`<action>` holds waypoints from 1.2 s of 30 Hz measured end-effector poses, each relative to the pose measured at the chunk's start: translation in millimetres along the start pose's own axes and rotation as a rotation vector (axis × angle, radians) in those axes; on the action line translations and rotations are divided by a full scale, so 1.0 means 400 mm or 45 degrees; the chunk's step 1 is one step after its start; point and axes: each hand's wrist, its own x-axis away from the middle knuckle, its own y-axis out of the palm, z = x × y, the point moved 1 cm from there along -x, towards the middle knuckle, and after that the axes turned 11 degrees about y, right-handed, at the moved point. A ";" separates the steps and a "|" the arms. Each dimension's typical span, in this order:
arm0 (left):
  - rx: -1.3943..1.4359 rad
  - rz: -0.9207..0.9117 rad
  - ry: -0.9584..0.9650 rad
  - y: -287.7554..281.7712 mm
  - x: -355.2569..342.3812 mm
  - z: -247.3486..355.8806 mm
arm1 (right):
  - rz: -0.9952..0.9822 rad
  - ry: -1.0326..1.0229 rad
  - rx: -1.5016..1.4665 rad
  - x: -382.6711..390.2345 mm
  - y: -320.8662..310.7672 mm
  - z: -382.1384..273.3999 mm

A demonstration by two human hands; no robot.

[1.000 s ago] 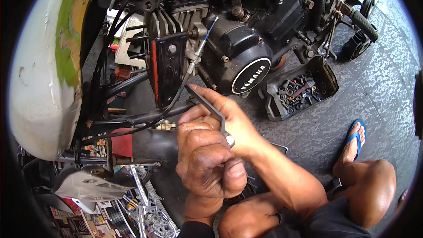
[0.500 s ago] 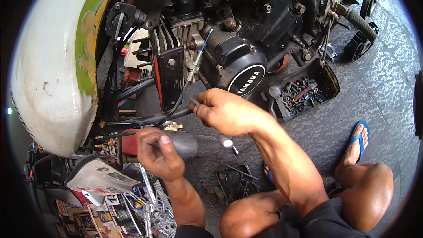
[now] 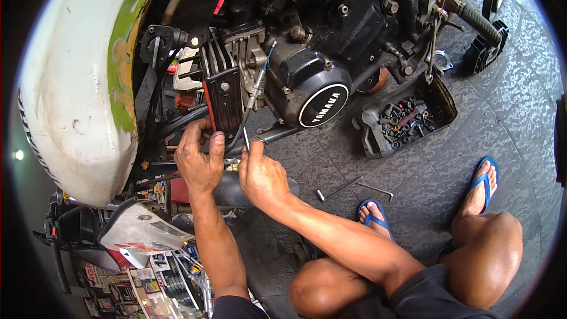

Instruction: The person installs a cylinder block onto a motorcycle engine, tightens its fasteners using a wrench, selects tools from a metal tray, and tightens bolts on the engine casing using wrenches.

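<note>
Left hand: curled beside the black cover's lower end; we cannot tell its grip.
Right hand: we hold a slim metal tool near the cable.
Tray: we see small metal parts inside.

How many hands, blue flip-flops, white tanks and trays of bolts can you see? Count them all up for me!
Hands: 2
Blue flip-flops: 2
White tank: 1
Tray of bolts: 1
Total: 6
</note>
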 end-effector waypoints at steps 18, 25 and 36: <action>-0.055 0.010 -0.058 0.025 -0.004 0.004 | -0.270 0.186 0.107 -0.024 -0.076 -0.018; -0.046 0.047 -0.054 0.024 0.002 0.013 | -0.492 0.251 -0.069 -0.059 -0.211 -0.031; -0.078 0.030 -0.045 0.020 -0.004 0.009 | -0.542 -0.002 -0.346 -0.039 -0.241 -0.004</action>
